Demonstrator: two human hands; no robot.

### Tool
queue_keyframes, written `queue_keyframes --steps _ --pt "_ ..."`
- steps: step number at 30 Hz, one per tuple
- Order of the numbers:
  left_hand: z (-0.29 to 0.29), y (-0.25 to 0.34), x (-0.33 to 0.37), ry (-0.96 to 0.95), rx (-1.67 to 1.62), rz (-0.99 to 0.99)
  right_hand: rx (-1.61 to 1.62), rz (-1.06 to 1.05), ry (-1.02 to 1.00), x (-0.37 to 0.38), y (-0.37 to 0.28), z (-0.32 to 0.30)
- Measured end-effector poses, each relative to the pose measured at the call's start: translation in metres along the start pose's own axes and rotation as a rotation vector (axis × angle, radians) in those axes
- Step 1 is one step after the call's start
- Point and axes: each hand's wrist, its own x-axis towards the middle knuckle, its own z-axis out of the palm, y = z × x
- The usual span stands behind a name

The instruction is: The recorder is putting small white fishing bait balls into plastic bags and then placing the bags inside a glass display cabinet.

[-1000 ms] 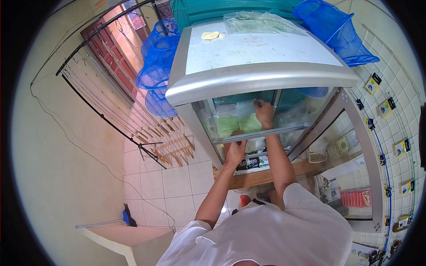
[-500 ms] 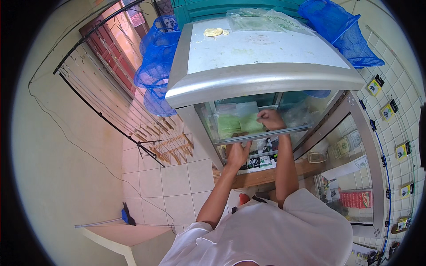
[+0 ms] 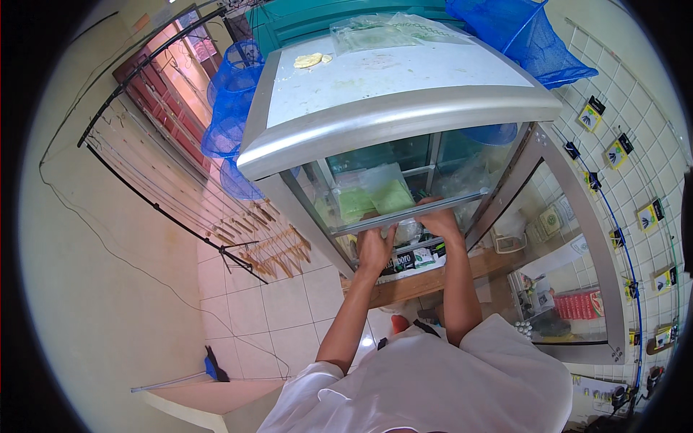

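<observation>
Both my hands reach into a glass display cabinet (image 3: 401,101) at its front shelf rail. My right hand (image 3: 439,218) curls over the rail, its fingers closed at the lower right corner of a clear plastic packet with pale green contents (image 3: 393,192). That packet leans tilted inside the glass, overlapping a second pale green packet (image 3: 354,204) to its left. Just below the rail, my left hand (image 3: 374,249) has its thumb raised; its other fingers are mostly hidden behind the rail, so its hold is unclear. Small dark and white packets (image 3: 415,260) lie on the level beneath.
A framed glass door (image 3: 582,260) stands swung out at the right. Blue mesh nets (image 3: 234,101) hang left of the cabinet, another blue net (image 3: 523,43) behind right. Flat plastic bags (image 3: 375,32) lie on top. A black rack with wooden-handled rods (image 3: 278,245) stands left.
My right hand has come down from above the packets to the rail. The right green packet has tilted and slid over the left one. The whole view has shifted slightly.
</observation>
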Motion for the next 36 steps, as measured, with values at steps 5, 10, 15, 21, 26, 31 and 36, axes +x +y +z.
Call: queue_keyframes --steps 5,10,15,21,26,31,36 --pt "0.006 -0.004 0.002 0.035 -0.013 0.024 0.023 0.055 0.119 0.004 -0.005 0.013" --pt "0.007 -0.012 -0.001 0.105 0.014 0.052 -0.011 -0.047 0.197 0.018 -0.004 0.020" --pt "0.006 -0.002 -0.005 0.094 0.045 0.009 -0.116 -0.079 0.193 0.044 -0.006 0.031" --pt "0.004 0.004 -0.008 0.065 0.032 -0.075 -0.197 -0.136 0.114 0.074 -0.025 0.048" --pt "0.005 0.001 -0.010 0.063 0.030 -0.152 -0.349 0.120 -0.057 0.077 -0.052 0.063" --pt "0.006 -0.003 -0.011 0.129 -0.073 -0.177 -0.410 0.158 0.033 0.078 -0.060 0.068" --pt "0.005 -0.002 -0.011 0.100 -0.104 -0.206 -0.434 0.196 0.070 0.080 -0.071 0.070"
